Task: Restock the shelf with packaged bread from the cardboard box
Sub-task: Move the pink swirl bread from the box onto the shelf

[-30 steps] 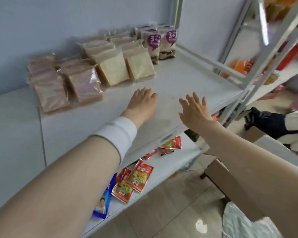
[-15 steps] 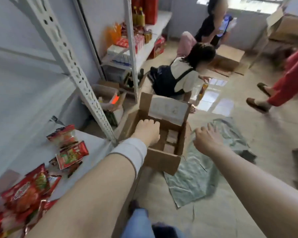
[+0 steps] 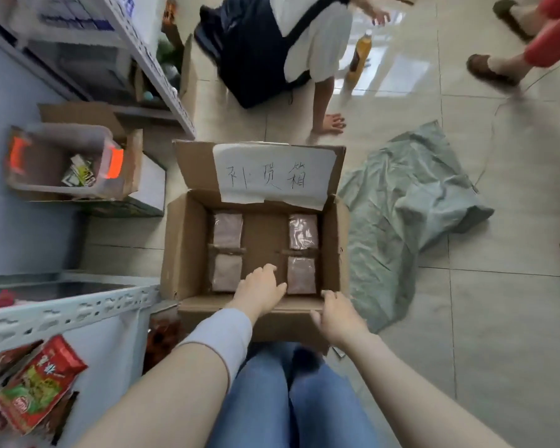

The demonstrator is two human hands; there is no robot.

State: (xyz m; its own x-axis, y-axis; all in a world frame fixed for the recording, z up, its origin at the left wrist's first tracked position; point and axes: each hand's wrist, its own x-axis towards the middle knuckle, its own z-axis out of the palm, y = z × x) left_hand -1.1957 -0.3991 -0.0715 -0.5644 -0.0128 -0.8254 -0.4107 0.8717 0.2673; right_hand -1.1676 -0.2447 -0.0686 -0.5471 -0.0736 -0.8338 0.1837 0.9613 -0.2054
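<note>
An open cardboard box [image 3: 175, 247] stands on the floor in front of my knees, with a white handwritten label on its far flap. Several clear-wrapped brownish bread packs lie on its bottom in two columns: left column [image 3: 227, 250], right column [image 3: 302, 253]. My left hand [image 3: 261, 291] reaches down into the box between the near packs, fingers relaxed, holding nothing. My right hand [image 3: 337, 318] hovers at the box's near right corner, fingers loosely spread, empty. The white shelf [image 3: 62, 313] is at the lower left.
Red snack packets [image 3: 38, 386] lie on the lower shelf at left. A clear plastic bin [image 3: 62, 160] sits in another carton left of the box. A grey-green bag [image 3: 411, 215] lies on the tiles at right. One person crouches behind the box; another's feet are at the top right.
My view swung from the bread on the shelf down to the box on the floor. Both empty hands came along, and the left has dropped inside the box.
</note>
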